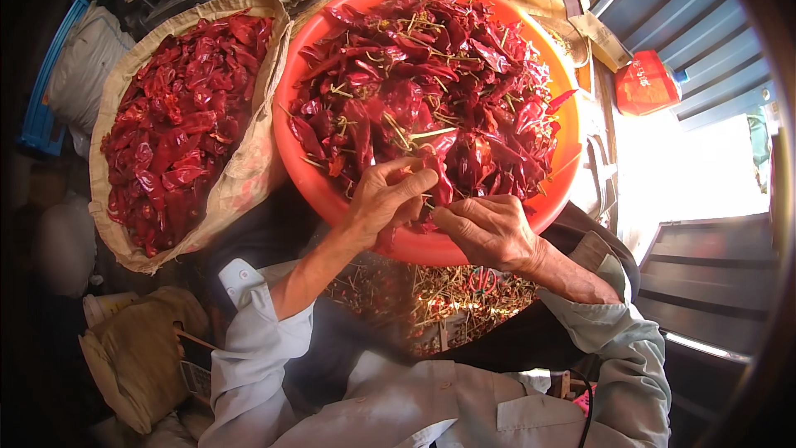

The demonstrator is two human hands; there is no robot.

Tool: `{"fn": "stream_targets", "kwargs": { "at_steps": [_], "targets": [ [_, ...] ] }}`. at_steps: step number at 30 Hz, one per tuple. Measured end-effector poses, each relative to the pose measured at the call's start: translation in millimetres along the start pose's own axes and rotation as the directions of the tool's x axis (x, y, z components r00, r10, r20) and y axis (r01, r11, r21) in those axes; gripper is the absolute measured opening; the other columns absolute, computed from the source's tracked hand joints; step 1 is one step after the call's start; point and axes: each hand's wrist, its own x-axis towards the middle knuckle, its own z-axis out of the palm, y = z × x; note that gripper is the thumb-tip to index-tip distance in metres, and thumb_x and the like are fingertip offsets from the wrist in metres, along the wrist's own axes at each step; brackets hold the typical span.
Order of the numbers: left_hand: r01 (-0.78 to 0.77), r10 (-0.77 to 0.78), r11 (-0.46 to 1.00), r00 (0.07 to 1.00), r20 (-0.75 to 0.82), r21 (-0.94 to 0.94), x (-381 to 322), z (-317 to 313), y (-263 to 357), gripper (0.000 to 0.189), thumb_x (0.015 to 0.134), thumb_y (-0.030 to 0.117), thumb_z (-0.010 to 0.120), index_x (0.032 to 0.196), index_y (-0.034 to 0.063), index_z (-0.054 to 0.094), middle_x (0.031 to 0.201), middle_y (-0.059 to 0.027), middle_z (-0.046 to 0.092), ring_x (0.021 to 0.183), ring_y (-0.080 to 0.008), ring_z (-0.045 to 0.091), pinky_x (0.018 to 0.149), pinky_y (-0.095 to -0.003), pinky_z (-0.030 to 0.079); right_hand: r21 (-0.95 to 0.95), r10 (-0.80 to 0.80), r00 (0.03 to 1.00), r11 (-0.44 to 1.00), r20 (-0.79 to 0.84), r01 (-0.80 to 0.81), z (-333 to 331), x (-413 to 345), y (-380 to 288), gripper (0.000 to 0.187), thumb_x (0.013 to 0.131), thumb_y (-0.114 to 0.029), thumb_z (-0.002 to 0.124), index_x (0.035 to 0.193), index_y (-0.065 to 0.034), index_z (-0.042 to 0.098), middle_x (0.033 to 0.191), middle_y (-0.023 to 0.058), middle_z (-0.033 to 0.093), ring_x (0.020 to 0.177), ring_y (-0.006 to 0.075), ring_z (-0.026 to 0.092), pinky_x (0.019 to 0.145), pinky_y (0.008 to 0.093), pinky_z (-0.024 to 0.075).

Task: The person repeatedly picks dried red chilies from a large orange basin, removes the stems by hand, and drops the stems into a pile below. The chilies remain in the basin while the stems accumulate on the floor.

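Note:
A wide red plastic basin [291,165] is heaped with dried red chili peppers [404,93], many with pale stems on. Over its near rim, my left hand [398,196] holds a dried chili pepper [443,186] between thumb and fingers. My right hand [491,230] meets it from the right, its fingertips pinched at a short pale stem just below the left fingers. What lies inside the right fist is hidden. To the left stands an open woven sack [249,168] filled with red chili peppers [168,124], which show few stems.
Loose stems and bits [435,305] litter the floor between my legs, with red-handled scissors [484,280] among them. A stuffed white sack [90,59] and a blue plastic crate [53,87] stand far left. At right are a red bag [647,84] bearing writing and a corrugated metal panel [690,25].

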Motion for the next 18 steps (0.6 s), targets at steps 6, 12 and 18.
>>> {"fn": "stream_targets", "kwargs": {
  "at_steps": [6,12,18],
  "targets": [
    [-0.081,0.082,0.996,0.996,-0.040,0.022,-3.8,1.9,3.4,0.036,0.097,0.021,0.081,0.125,0.0024,0.069,0.067,0.0025,0.064,0.052,-0.0027,0.051,0.046,-0.0205,0.036,0.348,0.321,0.946,0.884,0.037,-0.313,-1.4,9.2,-8.0,0.023,0.092,-0.012,0.083,0.107,-0.0019,0.069,0.086,0.0083,0.071,0.070,0.0196,0.072,0.059,0.0307,0.0568],
    [-0.257,0.247,0.914,0.966,0.072,0.314,-2.6,-0.3,-3.8,0.034,0.093,0.021,0.082,0.118,-0.0005,0.075,0.092,-0.0044,0.074,0.082,-0.0092,0.065,0.074,-0.0271,0.051,0.620,0.776,0.603,0.385,0.184,-0.684,-9.5,15.5,-7.1,0.026,0.095,-0.020,0.082,0.109,-0.0002,0.072,0.084,0.0073,0.073,0.074,0.0114,0.069,0.063,0.0315,0.0548],
    [-0.310,0.243,0.850,0.948,0.204,0.427,-1.1,0.5,1.1,0.029,0.092,0.017,0.079,0.115,-0.0011,0.076,0.103,-0.0076,0.076,0.094,-0.0135,0.070,0.085,-0.0312,0.055,0.502,0.698,0.708,0.576,0.110,-0.646,-8.8,8.8,2.4,0.025,0.096,-0.014,0.079,0.118,-0.0018,0.078,0.090,0.0103,0.071,0.074,0.0133,0.068,0.063,0.0308,0.0547]
  ]
}}
